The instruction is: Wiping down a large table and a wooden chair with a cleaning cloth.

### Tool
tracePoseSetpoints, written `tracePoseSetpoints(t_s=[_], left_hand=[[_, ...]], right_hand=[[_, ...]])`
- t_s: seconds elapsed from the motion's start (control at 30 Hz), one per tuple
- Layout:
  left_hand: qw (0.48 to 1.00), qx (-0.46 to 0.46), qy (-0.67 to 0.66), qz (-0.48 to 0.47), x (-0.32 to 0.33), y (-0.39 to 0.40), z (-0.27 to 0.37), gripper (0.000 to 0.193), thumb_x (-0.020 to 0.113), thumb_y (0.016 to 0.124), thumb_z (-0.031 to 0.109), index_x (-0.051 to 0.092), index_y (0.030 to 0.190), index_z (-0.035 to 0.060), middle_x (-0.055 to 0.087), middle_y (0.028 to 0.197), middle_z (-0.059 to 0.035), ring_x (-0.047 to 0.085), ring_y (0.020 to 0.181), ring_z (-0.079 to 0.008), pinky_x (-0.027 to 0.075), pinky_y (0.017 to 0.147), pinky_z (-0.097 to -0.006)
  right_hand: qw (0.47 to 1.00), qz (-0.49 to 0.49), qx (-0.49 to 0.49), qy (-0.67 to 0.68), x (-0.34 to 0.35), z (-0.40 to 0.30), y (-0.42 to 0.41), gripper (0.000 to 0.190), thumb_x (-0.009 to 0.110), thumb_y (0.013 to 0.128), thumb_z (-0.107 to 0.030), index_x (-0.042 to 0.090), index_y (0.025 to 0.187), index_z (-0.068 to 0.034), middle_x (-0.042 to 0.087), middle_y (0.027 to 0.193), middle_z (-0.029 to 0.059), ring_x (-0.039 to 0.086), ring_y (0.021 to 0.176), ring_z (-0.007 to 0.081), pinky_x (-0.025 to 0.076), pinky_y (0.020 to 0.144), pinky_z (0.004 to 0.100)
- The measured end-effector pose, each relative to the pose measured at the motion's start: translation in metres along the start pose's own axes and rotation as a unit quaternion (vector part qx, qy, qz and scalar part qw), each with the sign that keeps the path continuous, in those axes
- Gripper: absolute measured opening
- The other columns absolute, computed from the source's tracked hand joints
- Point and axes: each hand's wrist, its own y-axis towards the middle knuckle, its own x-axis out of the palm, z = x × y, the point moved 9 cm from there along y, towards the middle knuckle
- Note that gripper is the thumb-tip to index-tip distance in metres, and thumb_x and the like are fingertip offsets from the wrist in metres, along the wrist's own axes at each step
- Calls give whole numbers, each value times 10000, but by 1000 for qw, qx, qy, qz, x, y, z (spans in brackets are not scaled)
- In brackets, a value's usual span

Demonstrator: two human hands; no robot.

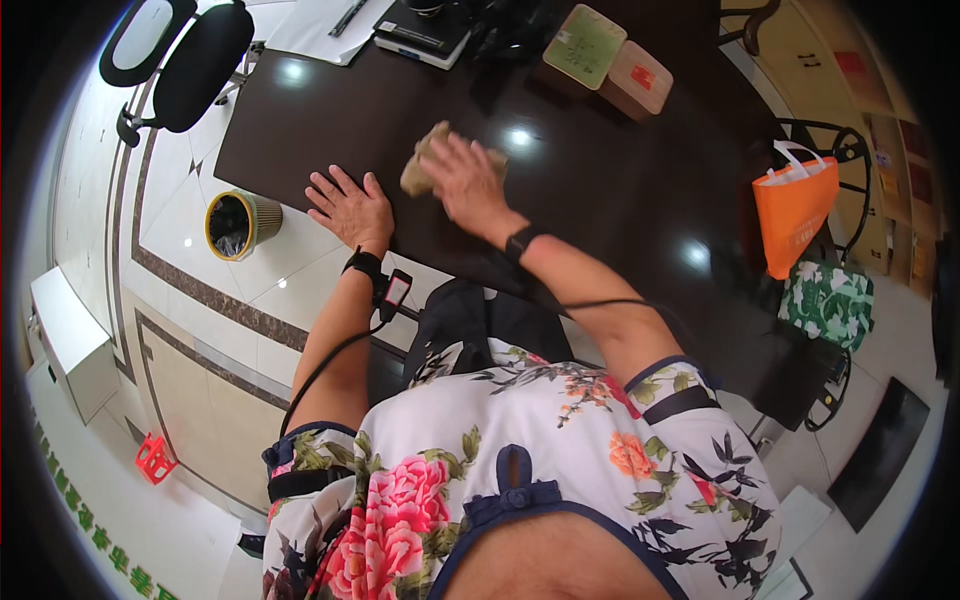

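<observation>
My right hand (471,182) presses a crumpled tan cloth (421,169) onto the dark wooden table (600,195). Its fingers are slightly blurred and lie over the cloth, which bulges out on both sides. At the table's near left edge, my left hand (351,208) rests palm down with fingers spread and nothing in it. Each wrist wears a black strap, and a small device (395,291) with a cable sits at the left one.
Beyond my hands are a green-lidded box (585,46), a pinkish box (637,79), a black notebook (424,30) and white paper (319,30). An orange bag (796,214) hangs at right, above a green patterned bag (826,304). A waste bin (266,217) and a black chair (204,64) stand left.
</observation>
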Motion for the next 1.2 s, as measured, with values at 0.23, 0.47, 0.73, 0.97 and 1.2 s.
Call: tracePoseSetpoints(t_s=[0.23,0.47,0.73,0.97,1.2], left_hand=[[1000,-10,8,-24,25,26,-41,612,315,875,455,244,1349,73,155,1412,-188,117,1304,-370,114,1029,-520],[990,-50,-23,-131,19,46,-88,695,280,862,531,152,1375,80,70,1427,-195,63,1302,-413,164,1017,-527],[981,-55,-2,-186,15,42,-125,722,295,849,544,132,1378,79,29,1429,-204,16,1302,-424,165,996,-569],[986,143,3,-81,29,3,-39,727,406,839,470,204,1333,-23,82,1389,-285,40,1246,-535,254,910,-637],[881,342,-152,-289,-34,-113,161,667,472,821,369,264,1311,-33,27,1374,-330,-108,1244,-523,67,1031,-533]], right_hand=[[993,-98,-29,50,-26,-15,-181,370,547,712,-50,563,1066,-153,445,1249,58,370,1190,289,292,975,476],[938,-98,303,-134,-97,44,-368,513,553,722,-65,441,1221,-101,323,1337,148,250,1250,367,206,1007,513],[931,-31,332,-147,-72,-2,-285,567,565,768,-164,348,1271,-18,253,1346,228,190,1247,436,178,1000,529],[955,-10,274,-117,-46,-3,-149,585,577,765,-173,334,1273,-16,226,1353,233,193,1235,457,176,987,552],[915,99,367,-135,-100,128,-96,574,556,785,-217,333,1273,-12,230,1348,237,189,1238,455,169,990,545]])
